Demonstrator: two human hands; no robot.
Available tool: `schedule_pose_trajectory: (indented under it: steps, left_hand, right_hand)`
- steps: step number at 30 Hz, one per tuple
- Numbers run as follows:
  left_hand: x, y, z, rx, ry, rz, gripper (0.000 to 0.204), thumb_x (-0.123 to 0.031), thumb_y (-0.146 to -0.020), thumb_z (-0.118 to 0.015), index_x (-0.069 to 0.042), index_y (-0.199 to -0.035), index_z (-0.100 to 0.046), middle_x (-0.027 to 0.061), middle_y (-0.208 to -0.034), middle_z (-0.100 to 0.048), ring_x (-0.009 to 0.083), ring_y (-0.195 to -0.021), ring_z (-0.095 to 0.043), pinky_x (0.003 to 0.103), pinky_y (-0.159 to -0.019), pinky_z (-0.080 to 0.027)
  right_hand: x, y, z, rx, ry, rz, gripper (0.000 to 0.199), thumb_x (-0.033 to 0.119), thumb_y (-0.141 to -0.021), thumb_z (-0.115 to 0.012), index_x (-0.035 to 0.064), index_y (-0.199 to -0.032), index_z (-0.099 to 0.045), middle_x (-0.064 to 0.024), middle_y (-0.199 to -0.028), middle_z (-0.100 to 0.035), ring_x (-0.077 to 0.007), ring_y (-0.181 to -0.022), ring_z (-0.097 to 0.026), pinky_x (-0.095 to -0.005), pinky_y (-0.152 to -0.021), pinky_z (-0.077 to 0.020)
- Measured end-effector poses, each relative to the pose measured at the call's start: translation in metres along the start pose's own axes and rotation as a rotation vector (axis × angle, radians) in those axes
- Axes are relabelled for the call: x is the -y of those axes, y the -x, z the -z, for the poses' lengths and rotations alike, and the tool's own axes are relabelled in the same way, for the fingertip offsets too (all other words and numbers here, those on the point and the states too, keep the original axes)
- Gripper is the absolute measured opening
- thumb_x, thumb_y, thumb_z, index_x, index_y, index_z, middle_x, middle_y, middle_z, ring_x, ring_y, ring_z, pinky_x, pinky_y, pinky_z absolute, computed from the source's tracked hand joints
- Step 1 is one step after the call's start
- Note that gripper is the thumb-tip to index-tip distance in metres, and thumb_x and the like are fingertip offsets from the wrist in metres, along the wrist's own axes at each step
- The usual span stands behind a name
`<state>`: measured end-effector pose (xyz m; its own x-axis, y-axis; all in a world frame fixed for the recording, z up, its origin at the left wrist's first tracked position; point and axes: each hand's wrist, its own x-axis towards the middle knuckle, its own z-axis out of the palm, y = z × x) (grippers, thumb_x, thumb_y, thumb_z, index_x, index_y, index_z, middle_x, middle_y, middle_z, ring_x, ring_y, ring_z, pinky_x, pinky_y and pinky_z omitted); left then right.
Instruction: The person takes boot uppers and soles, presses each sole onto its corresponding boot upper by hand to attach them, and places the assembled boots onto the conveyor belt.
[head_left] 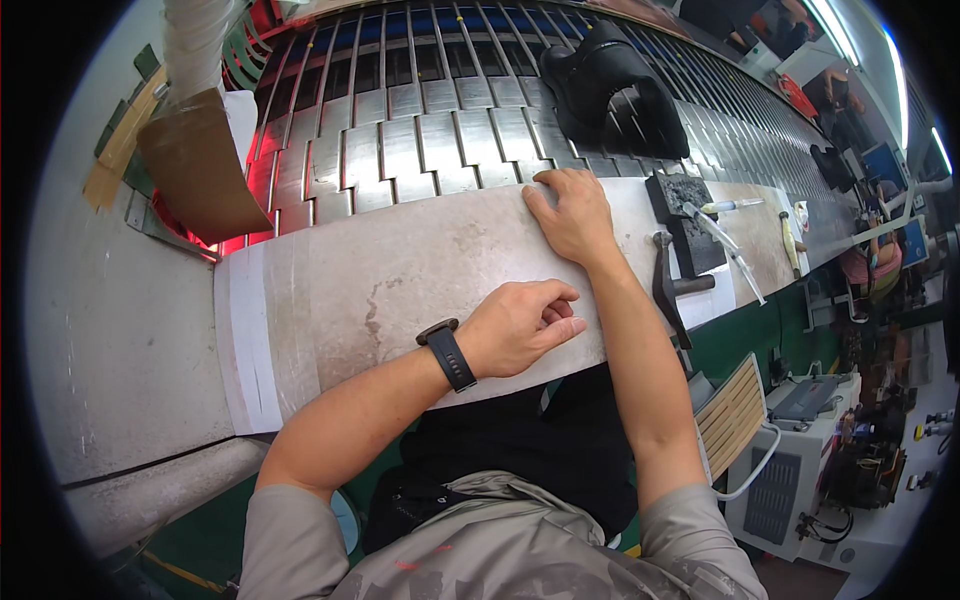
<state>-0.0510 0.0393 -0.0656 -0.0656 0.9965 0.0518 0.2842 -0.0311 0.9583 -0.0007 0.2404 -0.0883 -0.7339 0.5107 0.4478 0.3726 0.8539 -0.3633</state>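
My left hand [522,328], with a black watch on its wrist, is over the near part of a pale, stained board [450,240]. Its fingers curl loosely and the thumb stands apart; nothing shows in it. Farther off, my right hand [572,215] rests palm down at the board's far edge, fingers toward the slatted metal conveyor [400,140]; it holds nothing I can see. To its right lie a hammer [675,285], a dark, rough block [690,220] and two syringe-like tubes, one a clear syringe [722,240]. On the conveyor sits a black moulded piece [610,90] with an arched opening.
A yellow-handled tool [790,246] lies toward the board's right end. At left, a brown cardboard flap [205,165] hangs by a red-lit opening. A slatted wooden seat [728,412] and a grey-white machine [785,480] stand at the lower right. Other people are at the far right.
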Motion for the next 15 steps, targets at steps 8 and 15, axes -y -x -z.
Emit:
schedule_pose_trajectory:
  steps: [8,15]
  left_hand:
    - [0.001,0.003,0.003,-0.002,-0.012,-0.004,0.039,-0.024,-0.103,-0.074,0.006,-0.127,-0.067,0.0168,-0.106,-0.077,0.0240,-0.099,-0.076,0.036,-0.091,-0.061]
    - [0.003,0.006,0.004,0.001,-0.013,-0.006,0.040,-0.024,-0.103,-0.073,0.006,-0.128,-0.067,0.0176,-0.106,-0.077,0.0246,-0.099,-0.076,0.036,-0.091,-0.061]
  right_hand:
    - [0.006,-0.001,0.000,0.019,-0.008,-0.015,0.036,0.035,-0.097,-0.069,0.0025,-0.109,-0.078,-0.0198,-0.110,-0.074,-0.0377,-0.111,-0.066,-0.0475,-0.110,-0.0431]
    - [0.010,0.000,-0.001,0.019,-0.018,-0.024,0.036,0.034,-0.096,-0.069,0.0015,-0.109,-0.078,-0.0195,-0.109,-0.075,-0.0378,-0.111,-0.066,-0.0475,-0.110,-0.0432]
